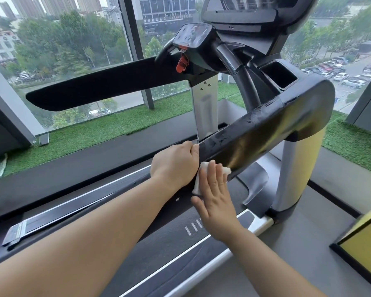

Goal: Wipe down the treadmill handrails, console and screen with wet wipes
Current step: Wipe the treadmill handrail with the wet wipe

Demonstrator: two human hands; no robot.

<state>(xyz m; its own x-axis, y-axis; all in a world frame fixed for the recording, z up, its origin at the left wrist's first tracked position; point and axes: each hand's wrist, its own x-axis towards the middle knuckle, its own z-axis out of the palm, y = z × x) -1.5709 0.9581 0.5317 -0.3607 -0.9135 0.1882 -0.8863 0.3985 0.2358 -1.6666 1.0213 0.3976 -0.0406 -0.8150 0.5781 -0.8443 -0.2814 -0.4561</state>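
Observation:
The treadmill's right handrail [266,133] is black and glossy, with wet streaks along its top. My left hand [174,166] grips the rail's near end, fingers curled over it. My right hand [214,196] lies flat with straight fingers and presses a white wet wipe [198,183] against the rail's near side, just below my left hand. The left handrail [99,86] stretches out black toward the window. The console [193,39] with a red safety clip [182,64] sits above, and the screen [251,7] is cut off at the top edge.
A cup-holder recess [280,73] sits at the console's right. The treadmill belt [180,249] and its side rails run under my arms. A yellow-and-silver upright [298,168] holds the right handrail. Green artificial turf [94,129] and large windows lie beyond. A yellow panel [364,243] stands at the right.

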